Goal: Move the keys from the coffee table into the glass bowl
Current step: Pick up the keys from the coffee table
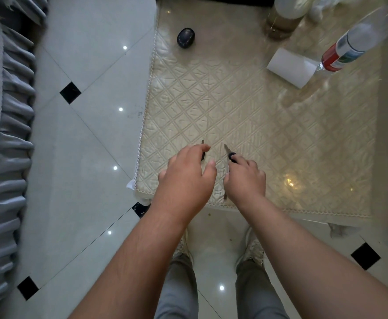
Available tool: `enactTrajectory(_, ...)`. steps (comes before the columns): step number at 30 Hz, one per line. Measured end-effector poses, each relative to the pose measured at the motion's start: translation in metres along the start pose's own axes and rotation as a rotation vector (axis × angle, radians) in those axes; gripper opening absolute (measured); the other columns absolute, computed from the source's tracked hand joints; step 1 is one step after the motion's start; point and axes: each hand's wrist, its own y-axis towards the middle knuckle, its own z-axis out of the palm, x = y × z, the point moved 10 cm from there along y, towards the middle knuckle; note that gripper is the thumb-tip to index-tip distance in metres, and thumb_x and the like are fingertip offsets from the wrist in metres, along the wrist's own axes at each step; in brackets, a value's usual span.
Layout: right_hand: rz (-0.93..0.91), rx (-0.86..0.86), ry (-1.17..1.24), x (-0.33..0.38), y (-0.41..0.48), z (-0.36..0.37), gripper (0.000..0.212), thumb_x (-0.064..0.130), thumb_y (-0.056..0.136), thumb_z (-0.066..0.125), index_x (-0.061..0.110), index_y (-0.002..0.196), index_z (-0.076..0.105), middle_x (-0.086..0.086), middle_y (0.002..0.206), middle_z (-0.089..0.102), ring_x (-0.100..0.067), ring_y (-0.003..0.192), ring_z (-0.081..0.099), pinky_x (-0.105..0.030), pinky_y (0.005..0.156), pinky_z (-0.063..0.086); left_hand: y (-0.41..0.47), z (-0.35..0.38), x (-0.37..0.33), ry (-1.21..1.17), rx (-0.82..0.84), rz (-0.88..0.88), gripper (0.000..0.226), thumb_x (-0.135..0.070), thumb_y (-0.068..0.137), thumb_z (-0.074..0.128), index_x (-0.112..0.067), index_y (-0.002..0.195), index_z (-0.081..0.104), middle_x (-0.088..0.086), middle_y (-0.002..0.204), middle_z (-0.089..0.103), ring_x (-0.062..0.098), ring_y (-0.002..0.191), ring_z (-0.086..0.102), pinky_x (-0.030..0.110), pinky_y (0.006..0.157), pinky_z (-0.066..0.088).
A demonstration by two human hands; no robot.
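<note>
Two keys lie near the front left corner of the coffee table (257,116), which carries a cream quilted cloth under clear plastic. My right hand (245,178) is closed around one key (229,154); its black head and metal blade stick out past my fingers. My left hand (188,173) hovers with fingers spread over a second key (202,155), of which only the blade tip and a bit of black head show. Whether that hand touches it I cannot tell. No glass bowl is in view.
A dark oval case (185,38) sits at the table's far left. A white paper roll (291,67), a tilted clear bottle with a red label (354,42) and a jar (285,14) stand at the far right. A grey sofa (2,134) borders the tiled floor at left.
</note>
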Motion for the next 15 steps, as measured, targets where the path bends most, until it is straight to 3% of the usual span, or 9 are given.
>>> enactTrajectory(8,-0.104,-0.199,0.222,0.017,-0.017,-0.041,0.037,0.023,0.093,0.055,0.018,0.128,0.064,0.008,0.139,0.055,-0.02,0.128,0.041,-0.041,0.1,0.033,0.001,-0.011,-0.002,0.01,-0.071,0.044,0.039,-0.041,0.094,0.048,-0.038,0.132,0.049,-0.019,0.133,0.047,0.009,0.123,0.04,0.047,0.101,0.04)
enactTrajectory(15,-0.313,-0.36,0.475,0.05,-0.048,-0.114,0.03,0.018,0.09,0.059,0.021,0.116,0.073,0.012,0.123,0.066,-0.021,0.117,0.05,-0.035,0.094,0.034,0.006,-0.033,-0.014,0.041,-0.191,0.104,0.035,-0.035,0.091,0.055,-0.041,0.126,0.055,-0.019,0.131,0.049,0.01,0.125,0.04,0.045,0.1,0.04)
